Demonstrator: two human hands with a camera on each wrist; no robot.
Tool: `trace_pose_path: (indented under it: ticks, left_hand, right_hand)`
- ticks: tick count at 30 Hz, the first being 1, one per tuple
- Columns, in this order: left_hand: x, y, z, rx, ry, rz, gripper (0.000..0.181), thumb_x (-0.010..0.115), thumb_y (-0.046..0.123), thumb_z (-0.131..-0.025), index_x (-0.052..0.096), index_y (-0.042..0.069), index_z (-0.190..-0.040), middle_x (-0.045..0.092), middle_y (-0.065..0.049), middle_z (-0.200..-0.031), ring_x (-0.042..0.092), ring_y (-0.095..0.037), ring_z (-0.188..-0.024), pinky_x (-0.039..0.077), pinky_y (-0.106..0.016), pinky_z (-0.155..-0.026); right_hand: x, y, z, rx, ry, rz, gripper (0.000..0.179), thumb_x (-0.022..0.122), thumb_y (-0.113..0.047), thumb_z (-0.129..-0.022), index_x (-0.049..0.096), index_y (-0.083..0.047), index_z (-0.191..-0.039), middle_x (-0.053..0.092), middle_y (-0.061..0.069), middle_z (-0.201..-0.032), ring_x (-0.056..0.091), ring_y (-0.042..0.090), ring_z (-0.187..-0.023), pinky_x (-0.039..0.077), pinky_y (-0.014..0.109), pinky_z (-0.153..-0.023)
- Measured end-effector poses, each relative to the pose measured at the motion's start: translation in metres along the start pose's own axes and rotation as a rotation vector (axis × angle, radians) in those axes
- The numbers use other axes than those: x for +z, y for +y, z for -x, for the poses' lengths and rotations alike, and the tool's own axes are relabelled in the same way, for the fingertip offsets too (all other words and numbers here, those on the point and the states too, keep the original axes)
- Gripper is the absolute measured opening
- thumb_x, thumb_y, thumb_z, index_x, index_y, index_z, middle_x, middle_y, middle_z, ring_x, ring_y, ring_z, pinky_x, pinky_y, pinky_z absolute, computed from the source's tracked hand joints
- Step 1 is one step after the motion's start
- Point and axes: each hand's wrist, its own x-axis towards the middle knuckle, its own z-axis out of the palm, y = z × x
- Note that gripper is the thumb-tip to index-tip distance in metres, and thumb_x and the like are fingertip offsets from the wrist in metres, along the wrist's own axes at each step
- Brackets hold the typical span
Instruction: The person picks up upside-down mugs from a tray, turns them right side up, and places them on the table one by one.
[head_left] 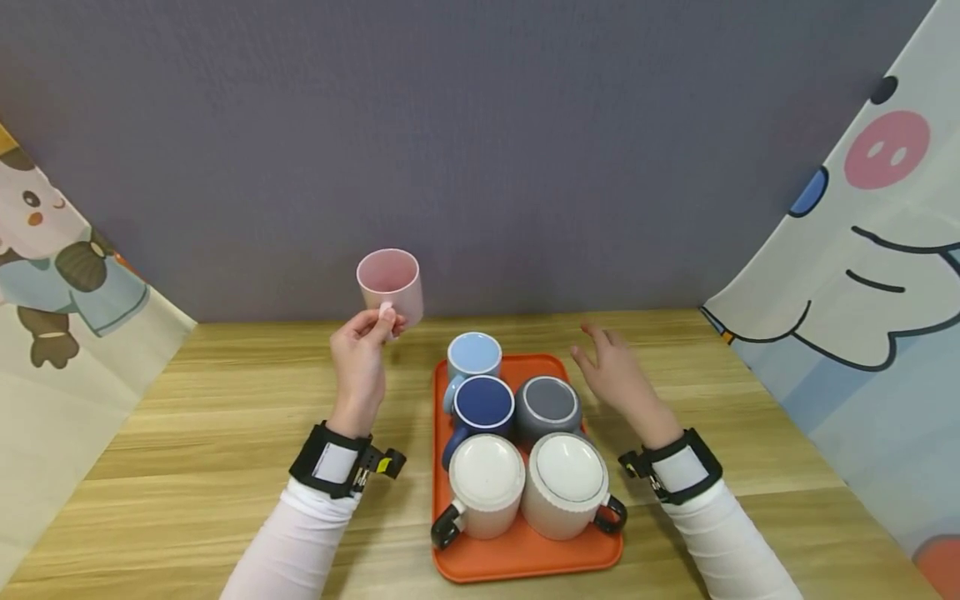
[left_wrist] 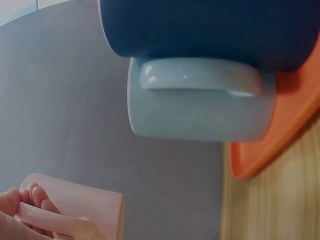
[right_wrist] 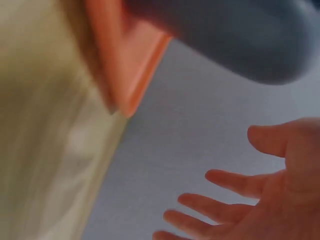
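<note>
Far L: creased cloth [head_left: 45,250] w/ cartoon print; wood-grain worktop [head_left: 187,442] runs across. L hand [head_left: 362,354] pinches handle of smooth, glossy, cylindrical pink mug [head_left: 405,304] btwn thumb & curled fingers; mug's held clear of worktop near its back edge, mouth up, to L of tray. Orange tray [head_left: 525,567], rectangular, rounded corners, raised rim, carries 5 mugs, apparently base up: light-blue mug [head_left: 475,354] at back, navy mug [head_left: 485,404], 2 white mugs [head_left: 487,487] w/ black handles in front, rounded matte-grey mug [head_left: 551,408]. R hand [head_left: 615,371] beside tray: fingers spread, thumb apart, holding 0 things.
</note>
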Motion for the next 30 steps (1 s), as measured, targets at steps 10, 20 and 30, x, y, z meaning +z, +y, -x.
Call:
trace_pose_path:
  ticks: [10, 20, 30]
  left_hand:
    - [-0.017, -0.006, -0.009, -0.023, 0.036, -0.016, 0.013, 0.063, -0.003, -0.087, 0.066, 0.001, -0.076, 0.069, -0.002, -0.067, 0.065, -0.011, -0.063, 0.053, -0.021, -0.062]
    - [-0.031, -0.008, -0.015, -0.018, 0.071, -0.061, 0.01, 0.063, 0.0, -0.088, 0.066, -0.003, -0.079, 0.069, 0.0, -0.067, 0.065, -0.01, -0.063, 0.052, -0.019, -0.061]
    - [-0.045, -0.009, -0.02, -0.037, 0.097, -0.097, 0.011, 0.063, 0.001, -0.088, 0.065, -0.009, -0.085, 0.069, -0.002, -0.069, 0.066, -0.011, -0.065, 0.052, -0.02, -0.062]
  right_hand:
    - [0.007, 0.023, 0.005, 0.101, -0.078, 0.135, 0.055, 0.049, -0.036, -0.097, 0.04, -0.002, -0.14, 0.034, 0.035, -0.14, 0.029, 0.06, -0.126, 0.026, 0.075, -0.094]
    - [0.009, 0.036, 0.007, 0.051, -0.08, 0.175, 0.059, 0.056, -0.036, -0.094, 0.039, -0.003, -0.139, 0.031, 0.036, -0.141, 0.025, 0.06, -0.127, 0.018, 0.076, -0.096]
    - [0.012, 0.051, 0.01, -0.046, -0.051, 0.205, 0.057, 0.056, -0.035, -0.094, 0.04, -0.003, -0.138, 0.034, 0.035, -0.139, 0.03, 0.057, -0.125, 0.023, 0.074, -0.095]
